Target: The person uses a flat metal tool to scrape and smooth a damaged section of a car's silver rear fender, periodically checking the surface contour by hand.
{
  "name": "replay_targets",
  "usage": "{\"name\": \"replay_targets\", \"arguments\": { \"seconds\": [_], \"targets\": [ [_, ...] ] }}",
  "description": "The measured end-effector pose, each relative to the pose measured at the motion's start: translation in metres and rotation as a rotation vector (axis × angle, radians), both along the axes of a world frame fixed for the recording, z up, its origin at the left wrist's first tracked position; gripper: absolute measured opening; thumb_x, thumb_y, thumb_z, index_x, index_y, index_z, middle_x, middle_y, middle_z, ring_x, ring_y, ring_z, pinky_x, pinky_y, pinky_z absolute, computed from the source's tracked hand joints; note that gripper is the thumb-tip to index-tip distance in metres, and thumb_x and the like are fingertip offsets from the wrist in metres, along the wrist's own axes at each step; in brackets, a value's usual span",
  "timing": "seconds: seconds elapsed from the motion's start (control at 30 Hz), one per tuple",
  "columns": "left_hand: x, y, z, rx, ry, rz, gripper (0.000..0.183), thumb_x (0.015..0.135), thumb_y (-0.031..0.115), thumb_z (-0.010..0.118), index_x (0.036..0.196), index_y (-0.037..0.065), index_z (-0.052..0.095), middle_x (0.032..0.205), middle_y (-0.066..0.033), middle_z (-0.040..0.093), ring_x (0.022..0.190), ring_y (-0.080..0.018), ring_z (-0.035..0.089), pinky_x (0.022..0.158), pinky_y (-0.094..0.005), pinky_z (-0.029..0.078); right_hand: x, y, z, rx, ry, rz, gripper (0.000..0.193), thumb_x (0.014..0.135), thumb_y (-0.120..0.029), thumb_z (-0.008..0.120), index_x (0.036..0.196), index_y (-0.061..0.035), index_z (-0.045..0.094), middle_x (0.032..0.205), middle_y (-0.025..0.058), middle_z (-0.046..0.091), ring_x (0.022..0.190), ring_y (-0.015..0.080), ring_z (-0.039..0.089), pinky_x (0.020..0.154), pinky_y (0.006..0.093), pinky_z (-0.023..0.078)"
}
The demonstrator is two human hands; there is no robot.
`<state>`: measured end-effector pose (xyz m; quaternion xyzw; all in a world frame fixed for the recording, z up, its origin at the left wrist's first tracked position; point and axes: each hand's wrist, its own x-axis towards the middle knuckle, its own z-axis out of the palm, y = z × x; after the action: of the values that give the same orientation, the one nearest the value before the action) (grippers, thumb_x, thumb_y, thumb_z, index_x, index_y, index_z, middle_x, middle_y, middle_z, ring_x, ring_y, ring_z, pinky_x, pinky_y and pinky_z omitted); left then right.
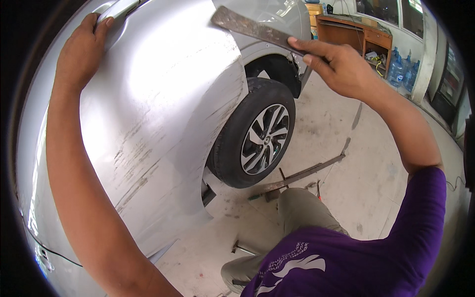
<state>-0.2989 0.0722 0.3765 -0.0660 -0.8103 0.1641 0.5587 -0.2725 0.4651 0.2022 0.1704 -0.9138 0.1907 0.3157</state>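
Observation:
My left hand [83, 52] is closed round the door handle [118, 10] of a silver car, at the upper left. In my right hand [341, 67] is a flat, worn steel body spoon [255, 29], gripped at its right end between thumb and fingers. Its broad blunt tip lies over the upper part of the car door [168, 99] in view; whether it touches the metal I cannot tell. Dark scrapes and scratches run across the lower door and along its edge by the wheel arch. Beside that edge stands the wheel [267, 138], with a black tyre and a two-tone alloy rim.
On the floor by my knee lie a long metal bar [311, 171], a green-handled tool [255, 197] and a red-handled tool [319, 192]. A hammer [243, 248] lies between my legs. Farther back are a wooden desk [346, 32] and several blue water bottles [398, 69].

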Motion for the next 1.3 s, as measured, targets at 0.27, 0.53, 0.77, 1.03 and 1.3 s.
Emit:
{"name": "replay_targets", "arguments": {
  "seconds": [0.27, 0.53, 0.77, 1.03, 1.3],
  "targets": [
    [0.002, 0.002, -0.002, 0.037, -0.03, 0.033, 0.057, 0.104, 0.05, 0.043, 0.137, 0.005, 0.056, 0.12, -0.0228, 0.068, 0.11, -0.04, 0.065, 0.095, -0.0471, 0.05, -0.008, -0.012, -0.023, 0.208, -0.013, -0.079, 0.044, 0.103, -0.019, 0.057, 0.146, -0.0227, 0.053, 0.103, 0.0166, 0.073, 0.086, 0.0264, 0.072, 0.079, 0.0331, 0.054],
    [0.006, -0.002, 0.004, 0.021, -0.036, 0.071, 0.059, 0.104, 0.051, 0.042, 0.139, 0.005, 0.055, 0.123, -0.0227, 0.067, 0.112, -0.039, 0.066, 0.097, -0.0473, 0.049, -0.015, -0.016, -0.057, -0.219, 0.328, 0.235, 0.041, 0.101, -0.027, 0.057, 0.142, -0.0327, 0.056, 0.077, 0.0185, 0.067, 0.07, 0.0362, 0.067, 0.068, 0.0419, 0.053],
    [0.002, -0.004, 0.004, 0.034, -0.05, 0.049, 0.06, 0.104, 0.052, 0.043, 0.14, 0.006, 0.054, 0.125, -0.0231, 0.066, 0.112, -0.0394, 0.065, 0.098, -0.0476, 0.049, -0.011, -0.019, -0.055, -0.228, 0.333, 0.222, 0.038, 0.101, -0.027, 0.056, 0.139, -0.0258, 0.059, 0.075, 0.0162, 0.067, 0.069, 0.0365, 0.066, 0.065, 0.0461, 0.053],
    [-0.011, -0.012, 0.001, 0.009, 0.0, 0.008, 0.061, 0.104, 0.053, 0.042, 0.139, 0.005, 0.055, 0.125, -0.0235, 0.066, 0.115, -0.0407, 0.064, 0.099, -0.048, 0.048, -0.006, -0.031, -0.055, -0.063, 0.342, 0.179, 0.043, 0.099, -0.024, 0.06, 0.141, -0.0293, 0.057, 0.08, 0.0147, 0.069, 0.07, 0.0356, 0.066, 0.066, 0.0424, 0.052],
    [-0.016, -0.022, 0.003, -0.001, 0.019, 0.094, 0.07, 0.102, 0.062, 0.04, 0.145, 0.007, 0.051, 0.13, -0.0241, 0.064, 0.118, -0.0389, 0.064, 0.101, -0.047, 0.049, -0.003, -0.034, -0.066, -0.187, 0.307, 0.191, 0.041, 0.099, -0.025, 0.058, 0.14, -0.0291, 0.057, 0.082, 0.0134, 0.069, 0.074, 0.0351, 0.067, 0.067, 0.0443, 0.054]
  ]
}}
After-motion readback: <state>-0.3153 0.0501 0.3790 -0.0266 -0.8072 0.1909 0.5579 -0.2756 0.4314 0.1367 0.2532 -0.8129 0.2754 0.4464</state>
